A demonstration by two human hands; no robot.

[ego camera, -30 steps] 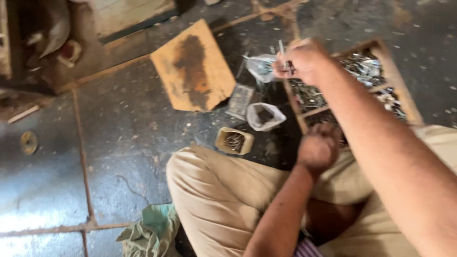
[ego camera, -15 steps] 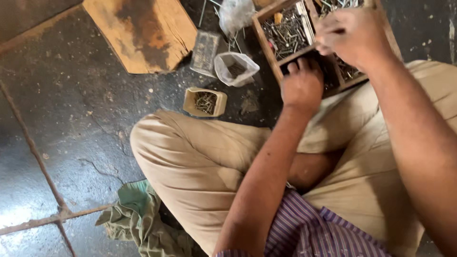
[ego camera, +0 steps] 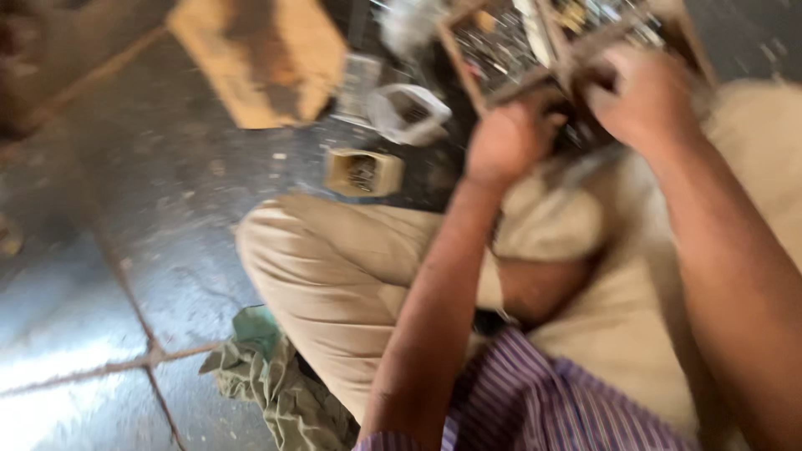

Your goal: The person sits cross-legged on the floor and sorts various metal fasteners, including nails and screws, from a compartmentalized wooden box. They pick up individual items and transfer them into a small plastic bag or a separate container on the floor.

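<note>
Nearest to the camera, a striped purple shirt (ego camera: 535,401) and beige trousers (ego camera: 334,276) show that the person sits cross-legged on the dark stone floor (ego camera: 150,209), with a crumpled green cloth (ego camera: 267,384) just beside the left knee. Further up, the left hand (ego camera: 510,138) rests at the near edge of a wooden compartment tray (ego camera: 468,71) filled with small metal pieces; its fingers are curled, but the picture is blurred and I cannot tell if it holds something. The right hand (ego camera: 647,96) is bent over the same tray, also half closed, its grip unclear. Left of the tray, on the floor, stand a small open cardboard box (ego camera: 363,171), a clear plastic bag (ego camera: 409,113), and beyond them a flat wooden board (ego camera: 259,58).
</note>
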